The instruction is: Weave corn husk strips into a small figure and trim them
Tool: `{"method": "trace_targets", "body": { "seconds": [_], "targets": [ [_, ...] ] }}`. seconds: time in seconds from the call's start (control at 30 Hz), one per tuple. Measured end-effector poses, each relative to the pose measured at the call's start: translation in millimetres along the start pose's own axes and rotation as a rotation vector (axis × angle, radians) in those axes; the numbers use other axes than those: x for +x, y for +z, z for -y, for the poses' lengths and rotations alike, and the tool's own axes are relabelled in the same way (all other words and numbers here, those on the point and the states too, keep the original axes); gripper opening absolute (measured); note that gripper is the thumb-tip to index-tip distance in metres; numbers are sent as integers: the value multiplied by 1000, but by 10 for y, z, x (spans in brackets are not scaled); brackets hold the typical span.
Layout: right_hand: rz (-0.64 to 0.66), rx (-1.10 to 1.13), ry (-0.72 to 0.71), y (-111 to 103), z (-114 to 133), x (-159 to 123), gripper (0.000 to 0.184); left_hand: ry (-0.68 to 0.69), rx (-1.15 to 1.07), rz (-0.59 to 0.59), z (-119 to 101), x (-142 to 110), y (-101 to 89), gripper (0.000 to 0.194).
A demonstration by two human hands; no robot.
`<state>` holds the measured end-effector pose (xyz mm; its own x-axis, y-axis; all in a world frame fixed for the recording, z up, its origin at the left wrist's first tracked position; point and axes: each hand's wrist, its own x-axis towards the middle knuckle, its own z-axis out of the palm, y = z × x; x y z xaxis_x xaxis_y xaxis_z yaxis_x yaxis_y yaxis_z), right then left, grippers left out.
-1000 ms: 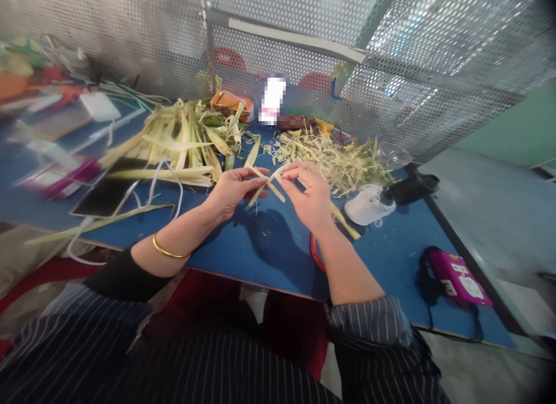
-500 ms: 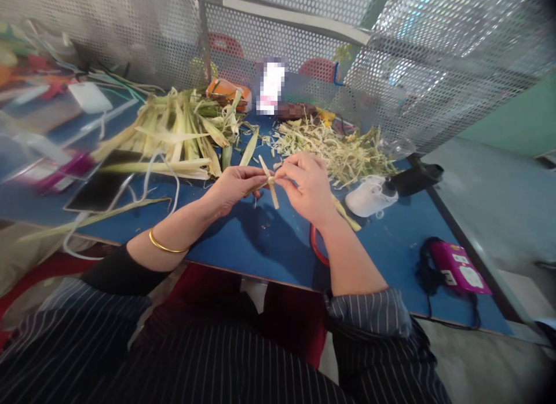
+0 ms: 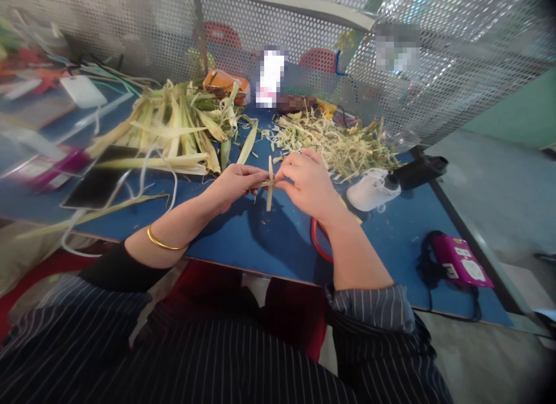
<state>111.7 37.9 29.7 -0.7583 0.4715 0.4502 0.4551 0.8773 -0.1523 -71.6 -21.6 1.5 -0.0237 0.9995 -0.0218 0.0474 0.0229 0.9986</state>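
Between my two hands is a small cross-shaped piece of pale husk strips (image 3: 270, 198), held above the blue table. My left hand (image 3: 232, 186) pinches its left side between thumb and fingers. From the other side, the thumb and fingertips of my right hand (image 3: 304, 178) close on it near the crossing. One flat strip stands upright, its ends showing above and below the fingers. Just beyond my left hand lies a bundle of long pale-green husks (image 3: 174, 123). Past my right hand spreads a heap of shredded husk strips (image 3: 343, 143).
A spool of white thread (image 3: 373, 189) lies beside a black cylinder (image 3: 420, 172) on the right. A magenta box (image 3: 463, 260) with a black cord sits near the right edge. A red ring-shaped handle (image 3: 319, 241) is under my right forearm. Perforated metal mesh (image 3: 286, 30) stands behind.
The husk strip has turned from slanted to nearly upright between my fingers. Both hands keep their pinch in about the same place. The view has shifted slightly.
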Motion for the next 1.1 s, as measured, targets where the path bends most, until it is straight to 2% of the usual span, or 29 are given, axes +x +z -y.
{"method": "trace_targets", "body": {
  "seconds": [0.37, 0.57, 0.67, 0.77, 0.93, 1.0, 1.1],
  "targets": [
    [-26, 97, 62, 50, 9, 0, 12, 5, 59, 47, -62, -41, 7, 24],
    [-102, 117, 103, 68, -16, 6, 11, -5, 4, 34, -60, -28, 0, 24],
    [-154, 102, 49, -17, -22, 7, 7, -75, -127, -30, -69, -8, -15, 23],
    [-124, 41, -51, -82, 2, 1, 14, -150, -244, -60, -64, 16, -37, 20],
    [-63, -22, -149, 20, 92, -11, 18, -164, -287, -29, -39, 25, -31, 19],
    [-117, 18, -92, 92, 120, -16, 18, -139, -233, -35, -49, 11, -13, 21],
    [-207, 189, 90, 177, 135, -20, 10, -90, -120, -32, -83, -19, 7, 22]
  ]
}}
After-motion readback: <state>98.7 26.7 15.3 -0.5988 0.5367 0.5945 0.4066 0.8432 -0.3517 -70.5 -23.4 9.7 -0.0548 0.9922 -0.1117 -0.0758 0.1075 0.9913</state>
